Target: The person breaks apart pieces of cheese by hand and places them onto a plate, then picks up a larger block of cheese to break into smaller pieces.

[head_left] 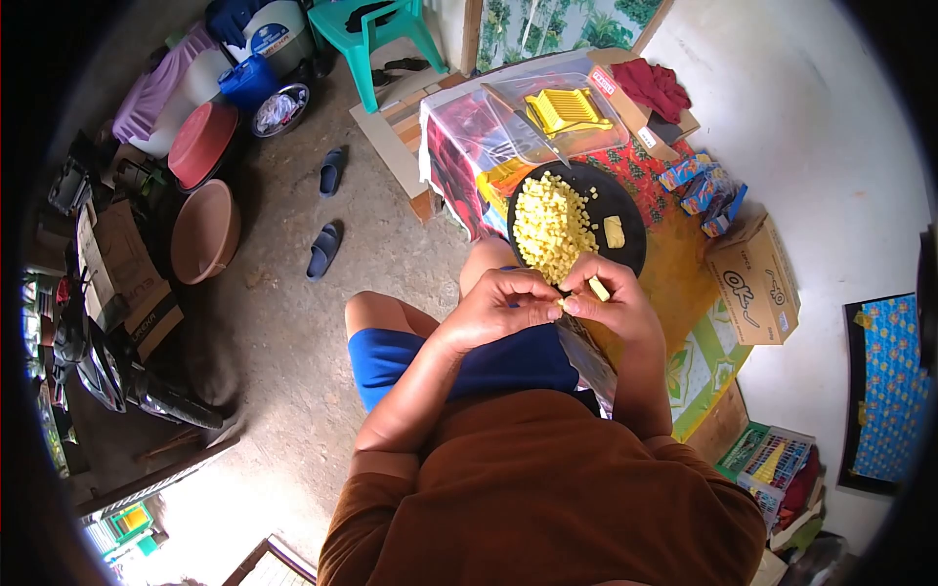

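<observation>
A round black tray [625, 190] sits beside my knees, with a heap of small pale yellow cubes [552, 230] on it. One larger pale yellow block [614, 231] lies apart from the heap on the tray's right side. Over the near rim, my right hand [616, 301] is closed on a pale yellow stick [599, 288] that pokes up between thumb and fingers. My left hand [503, 308] meets it fingertip to fingertip, pinching a tiny yellowish bit. The kind of food cannot be made out.
Behind the tray are a yellow slotted cutter [567, 111] and a clear plastic bin [479, 122]. Cardboard boxes [752, 278] stand along the right wall. Slippers [324, 249], basins [205, 231] and a green chair [366, 39] are on the left floor.
</observation>
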A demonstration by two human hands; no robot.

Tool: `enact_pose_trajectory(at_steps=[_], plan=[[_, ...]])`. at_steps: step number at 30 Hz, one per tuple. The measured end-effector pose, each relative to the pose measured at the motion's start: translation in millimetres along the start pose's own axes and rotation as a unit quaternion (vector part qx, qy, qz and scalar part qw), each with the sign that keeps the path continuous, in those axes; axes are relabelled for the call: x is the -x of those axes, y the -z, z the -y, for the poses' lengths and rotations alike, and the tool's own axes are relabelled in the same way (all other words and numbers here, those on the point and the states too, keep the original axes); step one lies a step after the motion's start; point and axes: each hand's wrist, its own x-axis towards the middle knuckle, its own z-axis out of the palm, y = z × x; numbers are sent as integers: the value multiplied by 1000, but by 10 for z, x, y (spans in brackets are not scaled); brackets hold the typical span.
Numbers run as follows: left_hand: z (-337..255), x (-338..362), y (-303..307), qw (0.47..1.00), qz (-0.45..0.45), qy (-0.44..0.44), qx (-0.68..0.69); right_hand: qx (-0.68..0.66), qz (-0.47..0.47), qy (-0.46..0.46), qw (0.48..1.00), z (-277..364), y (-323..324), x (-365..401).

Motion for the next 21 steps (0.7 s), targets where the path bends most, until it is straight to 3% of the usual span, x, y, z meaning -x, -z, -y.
enact_pose_trajectory(at_steps=[2, 11, 21], plan=[[-17, 12, -16, 997, 1, 14, 78, 37, 6, 63, 997, 10, -35, -29], [65, 20, 74, 977, -19, 95, 189, 122, -38, 79, 989, 149, -129, -32], [49, 15, 60, 963, -37, 108, 244, 156, -84, 107, 978, 104, -160, -44]])
